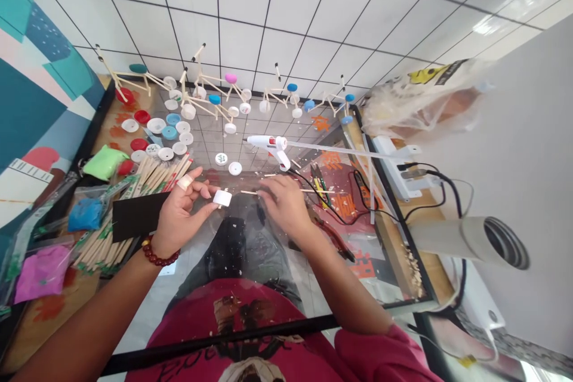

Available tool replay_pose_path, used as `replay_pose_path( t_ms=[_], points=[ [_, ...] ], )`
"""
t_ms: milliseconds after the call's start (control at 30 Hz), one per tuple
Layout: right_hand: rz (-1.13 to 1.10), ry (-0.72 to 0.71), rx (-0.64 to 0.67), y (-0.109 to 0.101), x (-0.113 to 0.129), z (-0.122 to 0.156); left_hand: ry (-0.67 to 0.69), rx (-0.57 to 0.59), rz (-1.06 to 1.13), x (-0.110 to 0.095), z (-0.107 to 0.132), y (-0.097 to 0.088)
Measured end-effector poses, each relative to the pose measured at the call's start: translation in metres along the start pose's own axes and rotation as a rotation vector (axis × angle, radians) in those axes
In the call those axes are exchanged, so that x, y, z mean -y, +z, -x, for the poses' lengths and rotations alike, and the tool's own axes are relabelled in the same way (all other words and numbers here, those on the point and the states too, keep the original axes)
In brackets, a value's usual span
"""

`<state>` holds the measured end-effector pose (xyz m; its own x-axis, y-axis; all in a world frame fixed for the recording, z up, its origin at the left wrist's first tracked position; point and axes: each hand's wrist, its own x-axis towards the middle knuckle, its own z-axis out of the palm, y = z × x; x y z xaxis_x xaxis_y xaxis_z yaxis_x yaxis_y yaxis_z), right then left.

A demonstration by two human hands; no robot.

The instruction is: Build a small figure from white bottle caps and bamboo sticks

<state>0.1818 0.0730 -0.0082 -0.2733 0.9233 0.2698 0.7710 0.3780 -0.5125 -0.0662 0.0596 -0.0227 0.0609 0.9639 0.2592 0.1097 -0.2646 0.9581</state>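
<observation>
My left hand [181, 212] pinches a white bottle cap [222, 197] between thumb and fingers, just above the glass table [286, 239]. A bead bracelet circles that wrist and a plaster wraps one finger. My right hand [283, 203] lies palm down on the glass, fingers curled over a thin wooden stick [250, 192] that points toward the cap. A white glue gun [271, 144] rests on the table just beyond my right hand.
Stick-and-cap models [210, 98] line the far edge. Loose caps [156, 128] and a bundle of chopsticks [134, 203] lie at left, with clay bags [85, 213]. Pliers [331, 236], cables, a power strip [394, 170] and a plastic bag [421, 101] sit at right.
</observation>
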Motion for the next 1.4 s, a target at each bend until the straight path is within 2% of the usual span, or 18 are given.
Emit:
replay_pose_path(
  t_ms=[133, 300, 433, 633, 867, 1400],
  points=[
    [0.024, -0.033, 0.104, 0.020, 0.004, -0.007, -0.027, 0.014, -0.014, 0.002, 0.001, 0.000],
    [-0.076, -0.072, -0.007, 0.029, 0.000, -0.006, -0.036, 0.081, -0.061, 0.001, 0.002, 0.001],
    [-0.223, -0.142, -0.070, 0.032, -0.001, -0.001, -0.013, 0.139, -0.112, -0.001, 0.003, 0.001],
    [-0.309, -0.216, -0.056, 0.033, -0.003, -0.003, 0.000, 0.148, -0.143, 0.000, 0.003, 0.002],
    [-0.273, -0.252, -0.017, 0.031, -0.003, -0.005, -0.020, 0.131, -0.152, 0.000, 0.006, 0.002],
    [-0.220, -0.205, 0.013, 0.028, 0.000, -0.005, -0.081, 0.135, -0.169, 0.000, 0.006, 0.002]
  ],
)
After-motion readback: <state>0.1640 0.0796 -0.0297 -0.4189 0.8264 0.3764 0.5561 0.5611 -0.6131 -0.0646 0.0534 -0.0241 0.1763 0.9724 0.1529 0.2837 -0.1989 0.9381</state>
